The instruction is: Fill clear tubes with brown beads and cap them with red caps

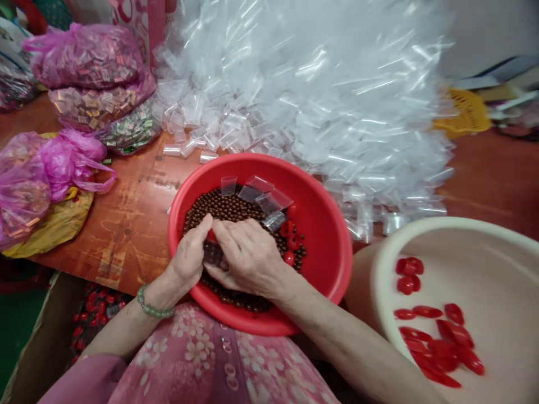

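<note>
Both hands meet over a red basin (332, 247) of round brown beads (210, 205). Between them is a small clear container (214, 253) with dark contents and a red cap (211, 238), partly covered by the fingers. My left hand (190, 253), a green bead bracelet at its wrist, is closed around the container's left side. From the right, my right hand (250, 255) grips it, with thumb and forefinger at the red cap. Several clear plastic tubes (273, 200) and red caps (289, 238) lie on the beads inside the basin.
A large heap of clear tubes (295, 95) covers the table's back. Pink bags (88, 62) of small packets stand at left. At right is a cream bucket (381, 269) with red caps (442, 345). A box of red-capped pieces (95, 308) sits below left.
</note>
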Action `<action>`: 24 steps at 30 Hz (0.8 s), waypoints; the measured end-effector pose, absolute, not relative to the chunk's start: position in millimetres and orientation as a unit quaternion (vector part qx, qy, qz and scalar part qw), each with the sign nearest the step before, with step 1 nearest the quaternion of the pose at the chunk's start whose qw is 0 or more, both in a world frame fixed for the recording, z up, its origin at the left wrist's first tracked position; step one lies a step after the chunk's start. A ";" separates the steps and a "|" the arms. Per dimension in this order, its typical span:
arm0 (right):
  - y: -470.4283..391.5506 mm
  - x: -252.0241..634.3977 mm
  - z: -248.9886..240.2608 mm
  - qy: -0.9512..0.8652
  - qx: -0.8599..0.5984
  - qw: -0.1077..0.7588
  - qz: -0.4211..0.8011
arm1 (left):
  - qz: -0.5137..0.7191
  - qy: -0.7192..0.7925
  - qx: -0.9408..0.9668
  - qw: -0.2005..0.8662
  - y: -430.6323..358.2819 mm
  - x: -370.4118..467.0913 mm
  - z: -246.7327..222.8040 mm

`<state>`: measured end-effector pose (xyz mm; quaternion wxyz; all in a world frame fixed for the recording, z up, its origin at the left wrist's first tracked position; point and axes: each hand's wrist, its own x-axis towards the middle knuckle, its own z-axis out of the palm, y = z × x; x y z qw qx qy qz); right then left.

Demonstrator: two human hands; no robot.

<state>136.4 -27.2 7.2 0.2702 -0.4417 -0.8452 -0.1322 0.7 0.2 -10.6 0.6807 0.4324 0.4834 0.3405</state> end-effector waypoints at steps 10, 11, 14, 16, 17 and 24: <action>-36.9 127.0 30.2 -0.883 -0.417 0.210 -0.050 | 0.398 0.486 0.586 0.512 -17.4 -15.4 4.3; -34.1 132.6 35.3 -0.893 -0.402 0.203 0.010 | 0.397 0.470 0.552 0.564 -20.1 -23.5 9.3; -12.1 156.8 39.6 -0.882 -0.408 0.169 0.167 | 0.363 0.423 0.459 0.692 -31.1 -68.4 20.7; 12.4 173.2 30.0 -0.824 -0.529 0.101 0.175 | 0.332 0.476 0.449 0.679 -41.9 -111.3 21.1; 25.6 179.5 22.3 -0.777 -0.605 0.062 0.162 | 0.290 0.528 0.445 0.663 -48.4 -133.9 18.4; 73.9 178.1 -28.9 -0.633 -0.767 0.034 0.096 | 0.046 0.744 0.471 0.471 -99.7 -248.5 -44.5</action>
